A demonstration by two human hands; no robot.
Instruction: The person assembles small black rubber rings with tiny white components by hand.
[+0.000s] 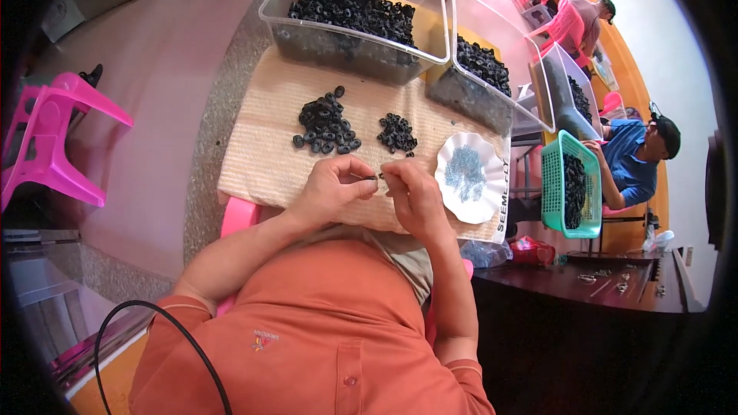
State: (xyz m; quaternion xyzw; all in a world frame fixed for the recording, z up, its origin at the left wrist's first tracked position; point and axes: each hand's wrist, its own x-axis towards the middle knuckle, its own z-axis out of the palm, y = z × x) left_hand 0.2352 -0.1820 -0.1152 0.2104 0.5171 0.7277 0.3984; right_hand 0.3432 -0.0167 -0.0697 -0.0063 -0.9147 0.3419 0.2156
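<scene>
My left hand (330, 189) pinches a small black ring-like part (370, 178) between thumb and fingertips. Close beside it, my right hand (419, 198) has its fingers pressed together on a tiny dark piece (382, 176), too small to name. Beyond my left hand lies a heap of black oval ring-like parts (326, 124). A second, smaller heap of black pieces (397, 134) sits just ahead of my fingertips. Right of my right hand is a white scalloped plate (494, 160) holding many tiny bluish clear pieces (466, 172). All rest on a striped cream cloth (257, 127).
Two clear plastic bins (354, 40) (470, 91) full of black parts stand along the far edge. A green basket (551, 192) is at the right, near a seated person in blue (634, 157). A pink stool (58, 131) stands left. A dark tabletop (569, 284) lies lower right.
</scene>
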